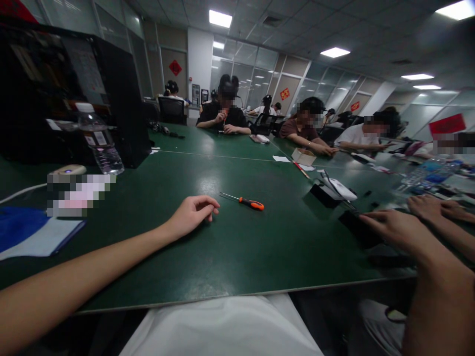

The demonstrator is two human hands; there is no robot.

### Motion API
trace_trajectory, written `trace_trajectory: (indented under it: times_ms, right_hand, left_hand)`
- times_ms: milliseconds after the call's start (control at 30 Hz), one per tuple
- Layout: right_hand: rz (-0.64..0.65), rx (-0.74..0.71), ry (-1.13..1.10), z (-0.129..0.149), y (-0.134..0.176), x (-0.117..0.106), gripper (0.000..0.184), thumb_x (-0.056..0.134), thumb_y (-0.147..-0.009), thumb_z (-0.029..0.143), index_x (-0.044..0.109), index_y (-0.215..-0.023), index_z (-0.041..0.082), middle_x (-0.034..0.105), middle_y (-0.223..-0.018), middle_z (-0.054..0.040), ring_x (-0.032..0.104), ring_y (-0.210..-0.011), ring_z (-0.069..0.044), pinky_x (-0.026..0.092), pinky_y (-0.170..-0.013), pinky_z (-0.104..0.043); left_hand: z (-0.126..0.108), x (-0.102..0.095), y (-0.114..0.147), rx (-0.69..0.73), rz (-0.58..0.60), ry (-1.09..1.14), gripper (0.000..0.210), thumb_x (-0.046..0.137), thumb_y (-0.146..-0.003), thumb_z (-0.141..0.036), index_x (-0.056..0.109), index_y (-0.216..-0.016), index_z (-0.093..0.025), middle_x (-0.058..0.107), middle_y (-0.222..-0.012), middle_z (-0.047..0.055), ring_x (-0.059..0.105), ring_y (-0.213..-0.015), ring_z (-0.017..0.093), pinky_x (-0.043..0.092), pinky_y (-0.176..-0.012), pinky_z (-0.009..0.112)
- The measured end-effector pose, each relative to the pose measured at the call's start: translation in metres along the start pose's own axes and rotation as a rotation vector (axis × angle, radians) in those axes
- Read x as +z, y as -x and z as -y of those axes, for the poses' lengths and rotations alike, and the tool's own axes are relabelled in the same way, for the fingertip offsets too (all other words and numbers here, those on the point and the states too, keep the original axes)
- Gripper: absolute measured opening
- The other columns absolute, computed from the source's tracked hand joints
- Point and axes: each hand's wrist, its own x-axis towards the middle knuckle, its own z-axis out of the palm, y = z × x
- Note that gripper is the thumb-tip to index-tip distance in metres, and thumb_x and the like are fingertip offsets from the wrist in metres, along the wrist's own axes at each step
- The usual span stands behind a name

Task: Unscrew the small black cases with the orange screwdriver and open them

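Observation:
My left hand [195, 213] rests on the green tabletop with its fingers loosely bent, a gap between thumb and forefinger and nothing in it. Just right of it lies a screwdriver [252, 203] with an orange and black handle, its thin metal shaft pointing towards the hand. Over on the right, my right hand [393, 228] has its fingers at the upper edge of a black box-like object [358, 230]; the underside of the grip is hidden. Beyond that object, a white device [339, 189] with a dark cable sits by another black piece [323, 196].
A water bottle [100, 141] stands left beside a black cabinet [118, 94]. Near it lie a cabled white device [69, 170] and a blue and white packet [48, 236]. A co-worker's hands [430, 207] are close on the right. An open small box [304, 157] stands farther back.

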Motion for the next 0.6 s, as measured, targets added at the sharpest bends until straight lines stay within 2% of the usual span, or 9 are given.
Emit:
trace_trajectory:
  times_ms: [100,200,300,400,600]
  right_hand:
    - [-0.038,-0.053,-0.122,0.007,-0.009,-0.014,0.051,0.044,-0.083,0.057,0.077,-0.089,0.019,0.078,-0.104,-0.0145,0.072,-0.092,-0.033,0.054,-0.078,-0.039]
    - [-0.086,-0.075,-0.194,0.015,-0.016,-0.020,0.051,0.042,-0.084,0.059,0.073,-0.085,0.018,0.077,-0.094,-0.0144,0.071,-0.087,-0.032,0.051,-0.074,-0.038]
    - [-0.047,-0.153,-0.224,0.024,-0.017,-0.016,0.052,0.043,-0.085,0.064,0.070,-0.080,0.020,0.075,-0.085,-0.0106,0.069,-0.079,-0.028,0.049,-0.071,-0.035]
    - [-0.050,-0.222,-0.236,0.033,-0.015,-0.007,0.052,0.043,-0.087,0.066,0.066,-0.077,0.021,0.072,-0.086,-0.0113,0.067,-0.080,-0.027,0.048,-0.074,-0.035]
    - [-0.057,-0.214,-0.256,0.042,-0.013,-0.003,0.052,0.039,-0.089,0.065,0.065,-0.084,0.020,0.073,-0.094,-0.0147,0.067,-0.087,-0.030,0.048,-0.081,-0.038]
  left_hand:
    - [0.000,0.000,0.000,0.000,0.000,0.000,0.019,0.064,-0.084,-0.029,0.070,-0.092,-0.013,0.070,-0.080,0.004,0.062,-0.062,0.012,0.050,-0.062,0.025]
    - [0.000,0.000,0.000,-0.003,0.001,-0.005,0.019,0.064,-0.084,-0.030,0.070,-0.092,-0.013,0.071,-0.081,0.004,0.062,-0.062,0.012,0.050,-0.062,0.025]
    - [0.000,0.000,0.000,0.000,-0.002,-0.010,0.019,0.064,-0.084,-0.030,0.071,-0.091,-0.014,0.071,-0.080,0.004,0.062,-0.062,0.013,0.050,-0.061,0.025]
    - [0.000,0.000,0.000,0.000,-0.003,-0.015,0.019,0.064,-0.084,-0.029,0.070,-0.092,-0.013,0.071,-0.080,0.004,0.062,-0.062,0.013,0.050,-0.061,0.025]
    - [0.000,0.000,0.000,0.004,0.011,-0.021,0.019,0.063,-0.084,-0.029,0.070,-0.092,-0.013,0.071,-0.080,0.004,0.062,-0.062,0.013,0.050,-0.062,0.026]
